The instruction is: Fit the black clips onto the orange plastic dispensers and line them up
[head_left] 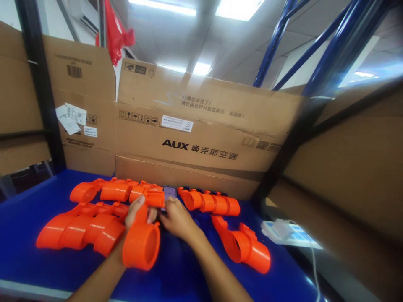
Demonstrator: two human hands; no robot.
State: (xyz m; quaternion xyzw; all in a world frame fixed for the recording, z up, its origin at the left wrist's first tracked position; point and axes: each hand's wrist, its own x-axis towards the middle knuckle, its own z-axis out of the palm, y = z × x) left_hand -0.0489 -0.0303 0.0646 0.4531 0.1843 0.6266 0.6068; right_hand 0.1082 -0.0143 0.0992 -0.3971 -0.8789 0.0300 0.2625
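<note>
My left hand (134, 212) is closed around the neck of an orange plastic ring holder (140, 247), its wide ring hanging toward me and its clip end pointing up and right. Close beside that clip end is my right hand (179, 219), fingers curled together; whatever they pinch, if anything, is hidden. Similar orange holders lie to the left in a front row (78, 228) and a back row (115, 191). On the right, one group (214, 203) has dark pieces along its top edge, and a pair (248, 249) sits nearer me.
A phone (170, 192) stands behind my hands on the blue tabletop (176, 277). Cardboard panels (141, 138) wall off the back and sides, with dark rack posts (280, 142) at the corners. A white power strip (283, 233) with a cable lies at the right edge.
</note>
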